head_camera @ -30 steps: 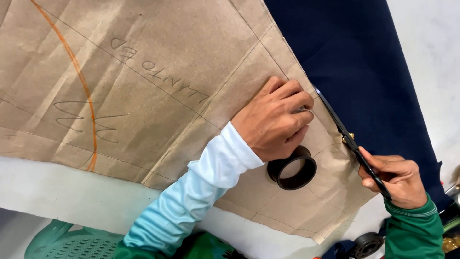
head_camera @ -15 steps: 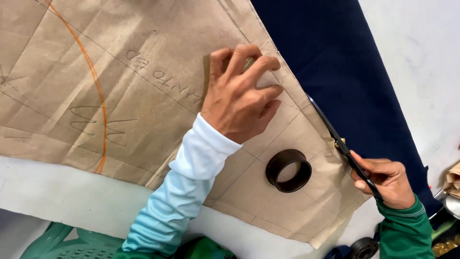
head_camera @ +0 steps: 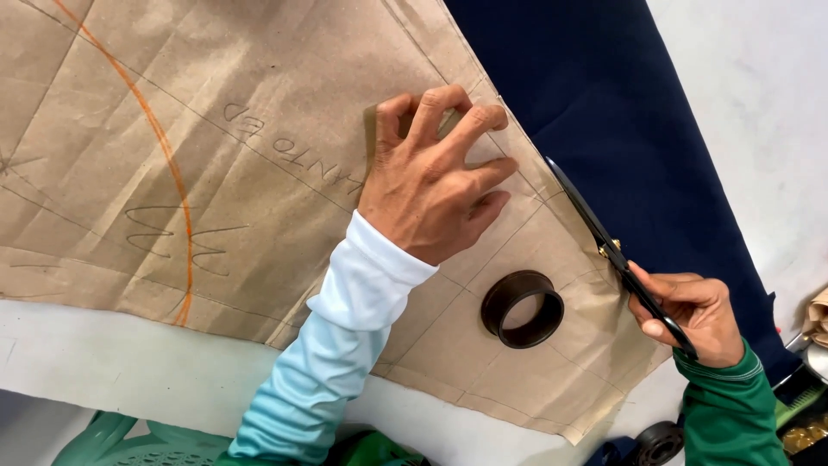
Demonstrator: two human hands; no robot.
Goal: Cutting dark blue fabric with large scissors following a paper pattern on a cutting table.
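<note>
A large brown paper pattern (head_camera: 216,147) with pencil lines and an orange curve lies over dark navy fabric (head_camera: 621,112). My left hand (head_camera: 435,177) presses flat on the paper near its right edge, fingers spread. My right hand (head_camera: 690,311) grips the handles of black scissors (head_camera: 595,233), whose blades lie along the paper's right edge on the navy fabric. A black ring-shaped weight (head_camera: 523,308) rests on the paper between my two hands.
A white table surface (head_camera: 750,103) shows at the right and along the near edge. A green plastic chair (head_camera: 129,440) sits at the bottom left. A small black wheel-like object (head_camera: 660,442) is at the bottom right, with cluttered items at the right edge.
My left hand has moved up and away along the paper's edge, from just above the black ring to further up. The scissors have advanced slightly along the edge.
</note>
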